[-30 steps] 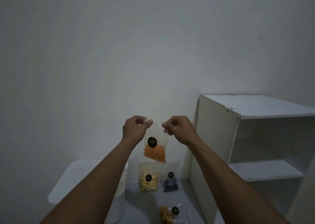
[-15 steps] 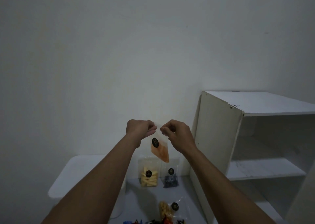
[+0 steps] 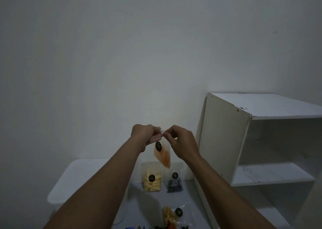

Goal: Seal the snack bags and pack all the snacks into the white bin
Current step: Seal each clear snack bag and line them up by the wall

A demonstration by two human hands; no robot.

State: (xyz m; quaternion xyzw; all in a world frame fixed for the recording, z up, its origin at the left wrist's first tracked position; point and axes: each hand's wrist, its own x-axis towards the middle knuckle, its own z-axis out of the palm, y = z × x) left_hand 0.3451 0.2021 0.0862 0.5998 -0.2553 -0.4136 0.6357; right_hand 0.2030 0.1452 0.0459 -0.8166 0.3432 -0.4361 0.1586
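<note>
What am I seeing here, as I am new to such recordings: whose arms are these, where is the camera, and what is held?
No machine: a person's two bare arms, filmed by a camera worn on the head, looking forward and down. The left hand and right hand each pinch the top edge of a clear bag of orange snacks, in mid-air. Below, on the grey surface, a bag of yellow snacks and a bag of dark snacks stand upright; another bag lies nearer. A white bin stands left, a white shelf unit right.
</note>
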